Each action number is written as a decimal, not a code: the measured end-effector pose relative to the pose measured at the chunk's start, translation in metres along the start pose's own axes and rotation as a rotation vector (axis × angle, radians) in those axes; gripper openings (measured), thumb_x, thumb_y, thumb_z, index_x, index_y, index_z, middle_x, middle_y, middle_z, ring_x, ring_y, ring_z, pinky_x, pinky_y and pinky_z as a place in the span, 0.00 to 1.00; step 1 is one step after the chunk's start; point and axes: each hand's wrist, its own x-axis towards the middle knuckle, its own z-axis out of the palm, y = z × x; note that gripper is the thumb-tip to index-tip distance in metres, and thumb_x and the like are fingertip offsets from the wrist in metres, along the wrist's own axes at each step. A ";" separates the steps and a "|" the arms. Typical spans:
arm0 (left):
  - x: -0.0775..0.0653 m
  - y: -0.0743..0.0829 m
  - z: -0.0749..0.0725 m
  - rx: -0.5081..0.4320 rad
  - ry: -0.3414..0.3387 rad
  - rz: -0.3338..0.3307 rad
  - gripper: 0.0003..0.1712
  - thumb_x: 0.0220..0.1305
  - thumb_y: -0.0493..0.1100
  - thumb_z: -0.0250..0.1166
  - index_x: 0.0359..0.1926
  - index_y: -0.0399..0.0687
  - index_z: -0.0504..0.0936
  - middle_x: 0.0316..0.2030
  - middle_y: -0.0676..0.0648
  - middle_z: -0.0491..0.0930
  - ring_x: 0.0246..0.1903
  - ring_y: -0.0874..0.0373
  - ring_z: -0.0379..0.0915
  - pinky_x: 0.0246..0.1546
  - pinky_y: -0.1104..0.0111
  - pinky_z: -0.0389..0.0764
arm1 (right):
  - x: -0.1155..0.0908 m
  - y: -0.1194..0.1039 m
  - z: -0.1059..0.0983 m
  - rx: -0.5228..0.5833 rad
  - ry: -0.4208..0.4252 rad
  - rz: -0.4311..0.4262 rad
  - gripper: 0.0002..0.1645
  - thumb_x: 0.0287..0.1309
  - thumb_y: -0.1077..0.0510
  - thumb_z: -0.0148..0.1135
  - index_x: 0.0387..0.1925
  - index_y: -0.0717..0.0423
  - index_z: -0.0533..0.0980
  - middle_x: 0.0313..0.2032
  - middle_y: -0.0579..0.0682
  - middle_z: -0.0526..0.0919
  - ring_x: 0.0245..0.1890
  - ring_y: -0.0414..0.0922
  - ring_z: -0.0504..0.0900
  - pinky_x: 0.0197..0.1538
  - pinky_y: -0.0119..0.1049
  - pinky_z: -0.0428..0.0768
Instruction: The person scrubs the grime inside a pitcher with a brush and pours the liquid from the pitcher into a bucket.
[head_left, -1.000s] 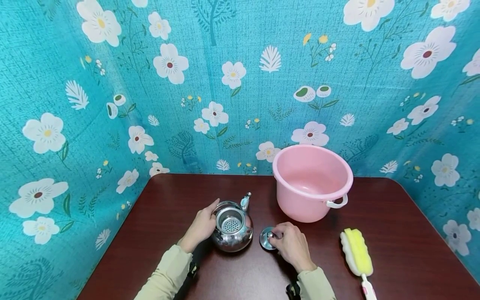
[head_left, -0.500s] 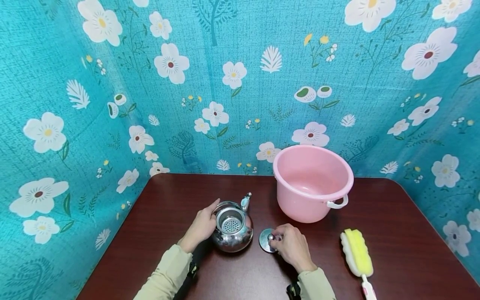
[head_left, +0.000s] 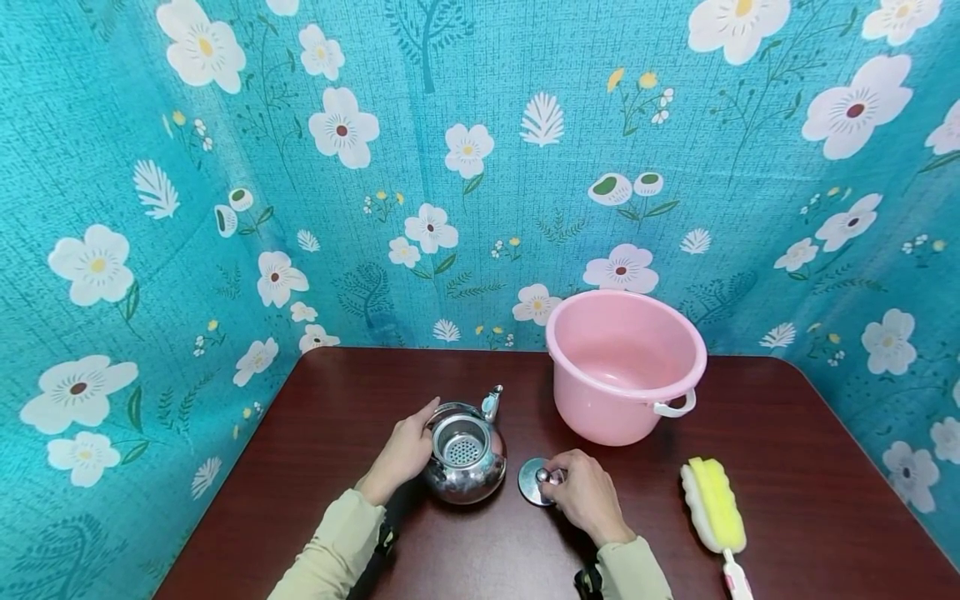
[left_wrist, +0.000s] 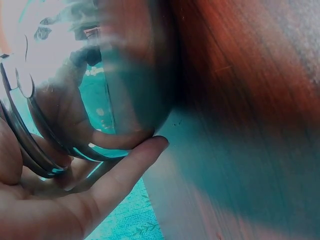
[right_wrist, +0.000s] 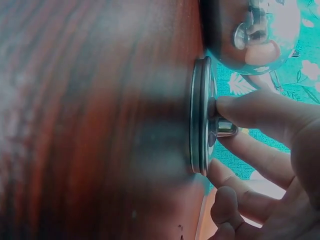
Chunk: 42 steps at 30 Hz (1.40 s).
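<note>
Kettle, one: polished metal, round-bodied, upright on the bench, left of its lid; mouth uncovered, perforated strainer seated within, spout at the far right side. Left hand, one: clamped on the kettle at its near-left side, fingers about the handle and one finger laid along the body, as the left wrist view shows. Lid, one: round, metal, lying on the bench just beside the kettle and apart from it, knob uppermost. Right hand, one: thumb and fingers pinching the knob. The hands stand apart, kettle and lid between them. Bucket, one: pink, upright behind the lid, white handle on its right side. Brush, one: yellow and white sponge head, pale handle toward the near edge, lying well right of the lid. Sleeves, two: pale, cuffed. Cloth: turquoise, flower-printed, hanging behind the bench.
</note>
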 end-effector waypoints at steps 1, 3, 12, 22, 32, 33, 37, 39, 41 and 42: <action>0.000 0.000 0.000 -0.001 0.000 0.001 0.31 0.66 0.30 0.45 0.71 0.42 0.63 0.66 0.38 0.68 0.60 0.51 0.70 0.43 0.63 0.72 | 0.000 0.000 0.000 0.000 -0.001 0.000 0.09 0.35 0.58 0.73 0.27 0.49 0.85 0.34 0.46 0.84 0.35 0.45 0.82 0.35 0.41 0.78; 0.000 0.000 0.000 -0.001 0.002 0.000 0.31 0.66 0.30 0.45 0.71 0.42 0.63 0.66 0.39 0.68 0.62 0.50 0.69 0.44 0.63 0.73 | 0.000 0.000 0.001 0.000 -0.002 0.001 0.10 0.35 0.58 0.73 0.27 0.49 0.85 0.35 0.47 0.84 0.35 0.46 0.82 0.36 0.42 0.78; 0.000 0.001 -0.001 0.001 0.004 -0.002 0.31 0.66 0.30 0.46 0.71 0.41 0.63 0.66 0.38 0.68 0.60 0.51 0.70 0.43 0.63 0.73 | 0.000 0.001 0.003 -0.013 0.009 -0.002 0.10 0.35 0.58 0.73 0.27 0.50 0.84 0.35 0.49 0.84 0.37 0.50 0.82 0.39 0.45 0.78; 0.000 0.002 -0.001 -0.004 0.001 0.001 0.31 0.66 0.30 0.45 0.71 0.41 0.63 0.66 0.39 0.68 0.62 0.51 0.69 0.46 0.62 0.73 | 0.001 0.001 0.004 -0.019 0.003 -0.002 0.10 0.34 0.59 0.73 0.27 0.51 0.84 0.35 0.49 0.84 0.37 0.50 0.81 0.40 0.44 0.78; 0.000 0.002 -0.001 0.006 0.005 0.009 0.32 0.65 0.30 0.45 0.71 0.41 0.63 0.66 0.38 0.68 0.48 0.53 0.74 0.40 0.63 0.71 | 0.000 0.002 0.004 -0.024 0.013 -0.023 0.11 0.33 0.59 0.73 0.28 0.51 0.84 0.35 0.49 0.84 0.37 0.50 0.80 0.39 0.44 0.78; 0.000 0.002 -0.001 0.008 0.006 0.009 0.32 0.65 0.30 0.45 0.71 0.41 0.63 0.66 0.38 0.68 0.47 0.53 0.73 0.40 0.63 0.71 | 0.000 0.001 0.004 -0.022 0.014 -0.025 0.12 0.33 0.59 0.73 0.28 0.51 0.84 0.35 0.49 0.84 0.37 0.50 0.80 0.39 0.44 0.78; 0.000 0.002 -0.001 0.008 0.011 0.005 0.31 0.65 0.30 0.45 0.70 0.41 0.64 0.66 0.38 0.68 0.55 0.53 0.73 0.43 0.62 0.73 | 0.001 -0.001 0.003 -0.016 0.025 -0.032 0.13 0.34 0.58 0.72 0.30 0.51 0.84 0.34 0.48 0.84 0.36 0.48 0.79 0.38 0.42 0.76; 0.000 0.002 -0.001 0.007 0.014 0.004 0.31 0.65 0.30 0.45 0.70 0.41 0.64 0.66 0.39 0.69 0.59 0.52 0.70 0.46 0.62 0.73 | 0.001 -0.002 0.003 -0.014 0.030 -0.036 0.13 0.36 0.57 0.72 0.32 0.52 0.84 0.34 0.48 0.83 0.36 0.47 0.78 0.37 0.41 0.75; 0.000 0.002 -0.001 0.004 0.016 0.006 0.31 0.65 0.30 0.45 0.70 0.41 0.64 0.66 0.38 0.69 0.60 0.52 0.70 0.46 0.62 0.73 | 0.002 -0.004 0.002 -0.014 0.038 -0.041 0.14 0.38 0.56 0.70 0.33 0.53 0.84 0.34 0.48 0.83 0.36 0.47 0.77 0.38 0.41 0.75; 0.000 0.002 -0.001 0.002 0.016 0.006 0.31 0.65 0.30 0.45 0.70 0.41 0.64 0.66 0.38 0.69 0.59 0.52 0.70 0.45 0.62 0.73 | 0.002 -0.005 0.001 -0.010 0.041 -0.039 0.13 0.40 0.56 0.70 0.33 0.53 0.84 0.35 0.48 0.83 0.37 0.47 0.77 0.39 0.41 0.74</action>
